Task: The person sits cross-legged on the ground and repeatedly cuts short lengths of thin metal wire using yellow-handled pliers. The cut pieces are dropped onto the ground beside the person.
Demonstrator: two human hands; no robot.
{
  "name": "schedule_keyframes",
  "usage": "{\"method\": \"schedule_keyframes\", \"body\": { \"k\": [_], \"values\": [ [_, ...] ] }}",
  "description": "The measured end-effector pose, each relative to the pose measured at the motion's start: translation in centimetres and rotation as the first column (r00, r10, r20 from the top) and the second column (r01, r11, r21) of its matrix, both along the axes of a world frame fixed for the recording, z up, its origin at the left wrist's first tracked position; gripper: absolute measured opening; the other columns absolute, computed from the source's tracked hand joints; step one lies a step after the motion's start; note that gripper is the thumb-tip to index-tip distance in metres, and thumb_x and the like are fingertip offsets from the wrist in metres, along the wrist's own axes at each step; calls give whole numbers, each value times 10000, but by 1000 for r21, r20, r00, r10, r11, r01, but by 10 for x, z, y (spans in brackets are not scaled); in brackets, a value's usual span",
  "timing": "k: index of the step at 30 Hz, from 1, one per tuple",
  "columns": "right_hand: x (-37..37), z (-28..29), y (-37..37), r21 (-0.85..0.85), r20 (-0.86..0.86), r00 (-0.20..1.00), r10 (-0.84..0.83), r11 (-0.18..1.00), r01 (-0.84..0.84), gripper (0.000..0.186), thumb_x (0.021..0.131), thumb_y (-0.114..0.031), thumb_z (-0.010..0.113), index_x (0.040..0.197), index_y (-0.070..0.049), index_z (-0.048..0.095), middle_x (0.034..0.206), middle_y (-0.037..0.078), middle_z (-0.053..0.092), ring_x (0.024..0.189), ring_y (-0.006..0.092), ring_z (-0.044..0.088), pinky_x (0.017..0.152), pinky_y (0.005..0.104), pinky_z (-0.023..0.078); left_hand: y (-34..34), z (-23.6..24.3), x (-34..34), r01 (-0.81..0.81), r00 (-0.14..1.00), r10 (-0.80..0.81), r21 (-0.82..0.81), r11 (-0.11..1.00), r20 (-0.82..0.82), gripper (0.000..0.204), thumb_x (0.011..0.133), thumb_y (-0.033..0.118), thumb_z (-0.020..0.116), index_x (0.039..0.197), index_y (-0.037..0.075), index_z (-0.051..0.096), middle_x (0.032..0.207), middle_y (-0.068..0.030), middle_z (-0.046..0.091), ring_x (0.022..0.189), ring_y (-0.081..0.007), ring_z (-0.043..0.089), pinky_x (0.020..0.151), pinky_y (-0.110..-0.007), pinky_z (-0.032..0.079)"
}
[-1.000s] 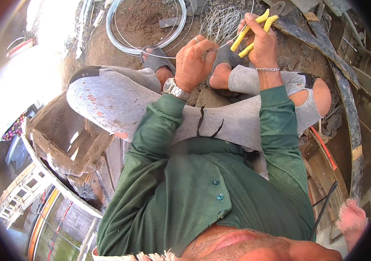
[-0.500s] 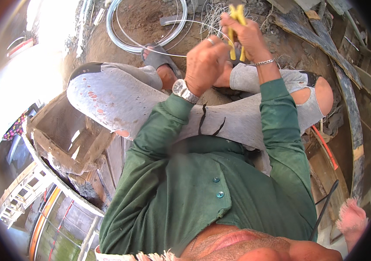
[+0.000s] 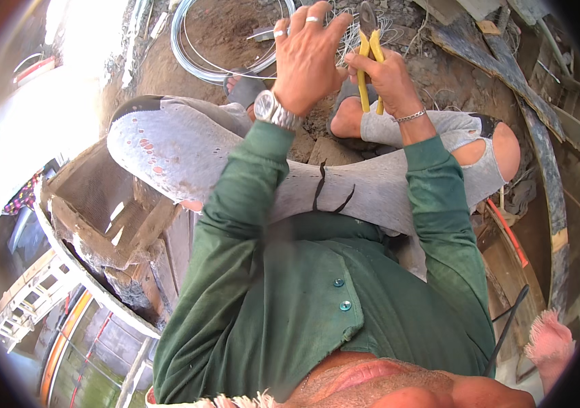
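Note:
My left hand (image 3: 309, 62) is raised over the ground in front of my crossed legs, its fingers spread and nothing seen in it. My right hand (image 3: 393, 83) is closed around the yellow handles of pliers (image 3: 369, 19), whose dark metal head points away from me. Beyond the left hand lies a round coil of pale wire (image 3: 178, 42). A loose tangle of thin wire (image 3: 392, 28) rests on the dirt behind the pliers. Whether any wire sits in the plier jaws is too small to tell.
Weathered wooden boards (image 3: 547, 170) run along the right side. At the left stands a dirt-caked wooden box (image 3: 89, 224). A flat grey piece (image 3: 260, 34) lies inside the wire coil. An orange-red strip (image 3: 507, 231) lies near my right knee.
My left hand has gone from closed beside the pliers to spread and farther forward and left. The right hand has lowered slightly toward me, and the pliers' head now shows.

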State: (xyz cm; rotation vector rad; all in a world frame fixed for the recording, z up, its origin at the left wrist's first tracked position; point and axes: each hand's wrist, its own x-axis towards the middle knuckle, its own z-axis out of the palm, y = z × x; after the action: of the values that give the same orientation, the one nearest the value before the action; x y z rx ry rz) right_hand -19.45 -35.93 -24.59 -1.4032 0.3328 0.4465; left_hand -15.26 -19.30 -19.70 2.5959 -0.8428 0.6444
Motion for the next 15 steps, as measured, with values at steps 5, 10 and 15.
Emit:
{"method": "schedule_keyframes", "body": {
  "k": [5,10,15],
  "values": [
    [1,-3,1,-2,12,1000,-9,1000,9,220,910,-216,757,952,-9,697,799,51,665,691,154,631,655,299,513,16,-19,13,120,820,27,218,969,-571,228,721,244,816,837,90,693,763,-139,718,760,-378,728,683,-478,571],
    [10,-5,-7,-98,65,984,-165,980,171,260,889,-240,756,938,11,714,769,52,695,667,137,659,656,296,533,12,-15,2,17,812,50,109,994,-582,304,785,244,787,1036,99,693,821,-162,735,813,-386,730,733,-497,571],
    [37,-17,-62,6,125,828,-546,835,550,179,907,-143,737,1004,5,708,811,74,706,717,164,685,668,297,539,59,6,14,216,635,-138,4,976,-760,291,894,225,705,1159,106,691,881,-156,747,838,-352,739,769,-446,579]
  ]
}}
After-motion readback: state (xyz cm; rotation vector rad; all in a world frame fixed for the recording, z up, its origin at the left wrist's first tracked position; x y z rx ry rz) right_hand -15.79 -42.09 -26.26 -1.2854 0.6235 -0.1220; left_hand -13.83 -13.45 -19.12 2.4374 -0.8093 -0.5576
